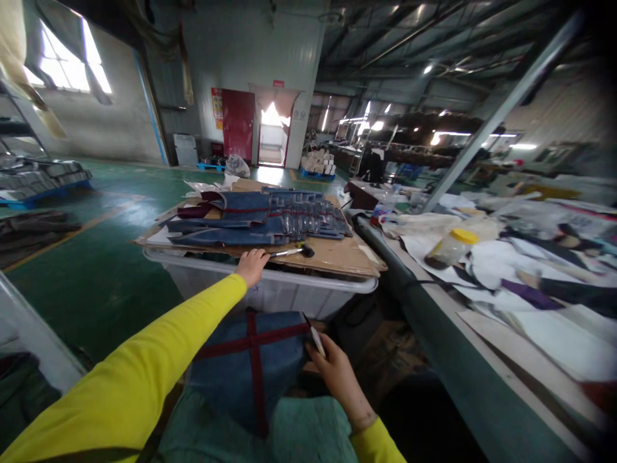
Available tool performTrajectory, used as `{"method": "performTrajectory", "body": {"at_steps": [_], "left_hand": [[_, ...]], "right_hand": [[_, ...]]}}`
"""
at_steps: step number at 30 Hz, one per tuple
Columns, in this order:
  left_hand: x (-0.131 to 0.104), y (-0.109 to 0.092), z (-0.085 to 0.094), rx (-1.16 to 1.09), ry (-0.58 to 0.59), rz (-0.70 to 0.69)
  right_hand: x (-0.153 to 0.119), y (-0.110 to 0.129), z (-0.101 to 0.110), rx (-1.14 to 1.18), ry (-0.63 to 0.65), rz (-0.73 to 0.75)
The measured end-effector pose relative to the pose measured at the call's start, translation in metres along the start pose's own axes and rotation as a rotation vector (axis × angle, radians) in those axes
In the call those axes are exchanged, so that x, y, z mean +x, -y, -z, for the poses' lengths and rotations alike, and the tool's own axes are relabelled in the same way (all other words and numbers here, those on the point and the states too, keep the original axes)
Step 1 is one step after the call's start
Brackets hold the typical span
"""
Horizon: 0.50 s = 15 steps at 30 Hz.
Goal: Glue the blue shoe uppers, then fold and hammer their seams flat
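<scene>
My left hand [252,267] reaches forward to the near edge of the cardboard [357,253], its fingers closed round the handle end of a small black-headed hammer [306,249]. A blue piece with crossed dark red bands [231,373] lies over my lap. At its right corner, my right hand [332,363] is closed on a slim pale tool with a dark pointed tip [317,337]. Blue pieces [245,209] are stacked on the cardboard beyond the hammer, some with clear plastic over them.
Under the cardboard stands a white bin [289,292]. To the right, a long table [434,308] bears a yellow-lidded jar [450,249], papers and fabric scraps. A slanted metal pole [501,116] rises behind it. Bundles on a blue pallet [41,193] sit at far left.
</scene>
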State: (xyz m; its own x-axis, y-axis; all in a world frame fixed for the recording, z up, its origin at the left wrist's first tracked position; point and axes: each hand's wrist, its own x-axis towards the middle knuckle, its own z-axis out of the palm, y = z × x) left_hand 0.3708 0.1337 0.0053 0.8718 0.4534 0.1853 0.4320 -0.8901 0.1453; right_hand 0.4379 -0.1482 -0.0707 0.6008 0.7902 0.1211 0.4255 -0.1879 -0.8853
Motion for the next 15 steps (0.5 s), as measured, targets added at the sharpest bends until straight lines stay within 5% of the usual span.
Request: {"method": "performTrajectory", "body": {"at_steps": [6, 10, 15], "left_hand": [[-0.149, -0.002, 0.001, -0.355, 0.167, -0.175], [-0.228, -0.001, 0.001, -0.325, -0.005, -0.017], [-0.263, 0.023, 0.016, -0.331, -0.256, 0.356]], "right_hand": [[0.014, 0.021, -0.004, 0.205, -0.016, -0.054], [0.024, 0.093, -0.021, 0.19, -0.041, 0.137], [0.01, 0.199, -0.063, 0.036, 0.251, 0.619]]}}
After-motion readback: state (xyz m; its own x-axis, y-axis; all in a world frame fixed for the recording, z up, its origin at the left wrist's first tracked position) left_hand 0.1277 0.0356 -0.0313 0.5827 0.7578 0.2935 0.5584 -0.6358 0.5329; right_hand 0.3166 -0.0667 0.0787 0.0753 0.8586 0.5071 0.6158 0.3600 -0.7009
